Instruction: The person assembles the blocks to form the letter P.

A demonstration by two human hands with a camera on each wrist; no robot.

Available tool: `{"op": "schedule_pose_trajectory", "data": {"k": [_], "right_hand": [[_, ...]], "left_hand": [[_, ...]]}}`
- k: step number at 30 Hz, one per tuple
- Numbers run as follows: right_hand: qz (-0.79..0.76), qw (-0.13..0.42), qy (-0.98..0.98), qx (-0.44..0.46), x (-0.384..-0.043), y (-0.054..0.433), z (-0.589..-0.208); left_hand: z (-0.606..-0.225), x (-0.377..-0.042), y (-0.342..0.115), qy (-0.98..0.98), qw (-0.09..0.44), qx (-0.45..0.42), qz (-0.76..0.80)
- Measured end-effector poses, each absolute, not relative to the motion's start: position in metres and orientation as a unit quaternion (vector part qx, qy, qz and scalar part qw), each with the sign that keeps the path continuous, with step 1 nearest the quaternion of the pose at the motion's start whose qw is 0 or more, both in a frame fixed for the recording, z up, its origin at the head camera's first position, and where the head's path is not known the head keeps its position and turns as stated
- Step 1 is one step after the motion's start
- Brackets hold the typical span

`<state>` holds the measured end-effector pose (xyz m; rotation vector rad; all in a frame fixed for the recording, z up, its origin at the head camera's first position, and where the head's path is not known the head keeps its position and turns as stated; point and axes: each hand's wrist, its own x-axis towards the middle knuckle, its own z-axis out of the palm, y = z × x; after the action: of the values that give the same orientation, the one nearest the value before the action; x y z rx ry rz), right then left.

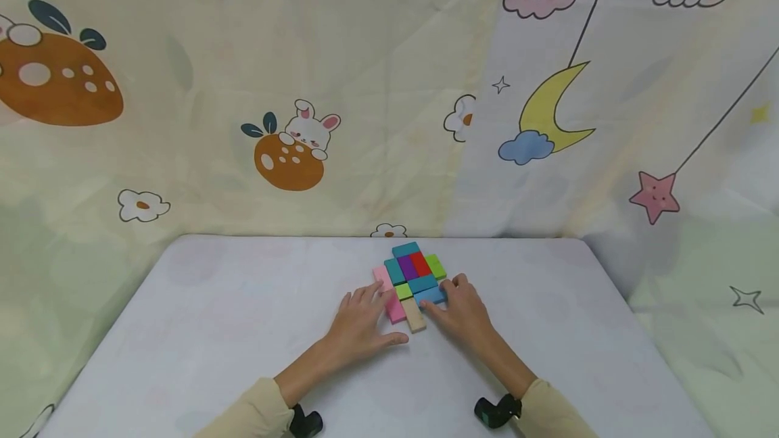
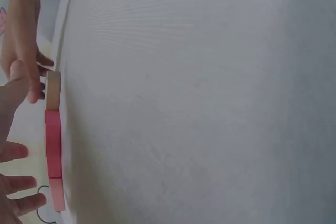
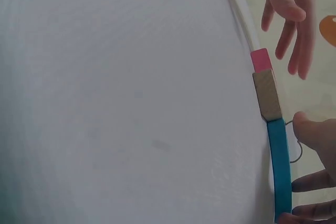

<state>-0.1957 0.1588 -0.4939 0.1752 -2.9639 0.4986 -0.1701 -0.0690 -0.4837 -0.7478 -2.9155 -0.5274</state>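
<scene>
A flat cluster of coloured wooden blocks lies on the white table. At its near side sit a tan block [image 1: 416, 316], a hot pink block [image 1: 395, 309] and a blue block [image 1: 431, 296]; a light pink block [image 1: 381, 276] is at the left edge. My left hand [image 1: 364, 322] hovers at the left side, fingers spread, fingertips over the pink blocks and thumb apart below. On the right, my right hand [image 1: 464, 308] reaches over the blue block, its fingertips at the right end. Its thumb tip shows just above the block in the right wrist view.
Farther back in the cluster are a purple block [image 1: 407, 268], a red block [image 1: 420, 263], lime blocks [image 1: 435, 266] and teal blocks [image 1: 406, 249]. The white table [image 1: 243, 309] ends at a cloth backdrop [image 1: 389, 73] with cartoon prints.
</scene>
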Motion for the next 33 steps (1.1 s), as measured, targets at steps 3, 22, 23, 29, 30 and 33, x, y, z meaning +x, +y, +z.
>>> {"op": "schedule_pose_trajectory", "data": {"k": [3, 22, 23, 29, 30, 33], "right_hand": [[0.160, 0.064, -0.983, 0.061, -0.195, 0.158, -0.491], [0.187, 0.028, -0.980, 0.058, -0.197, 0.165, -0.477], [0.187, 0.028, -0.980, 0.058, -0.198, 0.166, -0.477], [0.189, 0.014, -0.980, 0.067, -0.197, 0.168, -0.480], [0.191, 0.011, -0.979, 0.069, -0.196, 0.168, -0.481], [0.195, 0.006, -0.978, 0.074, -0.193, 0.170, -0.482]], "left_hand": [[-0.483, -0.171, -0.068, -0.953, 0.053, -0.256, -0.151], [-0.473, -0.180, -0.063, -0.948, 0.059, -0.277, -0.143], [-0.473, -0.180, -0.062, -0.948, 0.060, -0.278, -0.145], [-0.475, -0.181, -0.062, -0.942, 0.058, -0.286, -0.167], [-0.475, -0.181, -0.063, -0.941, 0.057, -0.286, -0.169], [-0.477, -0.180, -0.075, -0.938, 0.050, -0.293, -0.178]]}}
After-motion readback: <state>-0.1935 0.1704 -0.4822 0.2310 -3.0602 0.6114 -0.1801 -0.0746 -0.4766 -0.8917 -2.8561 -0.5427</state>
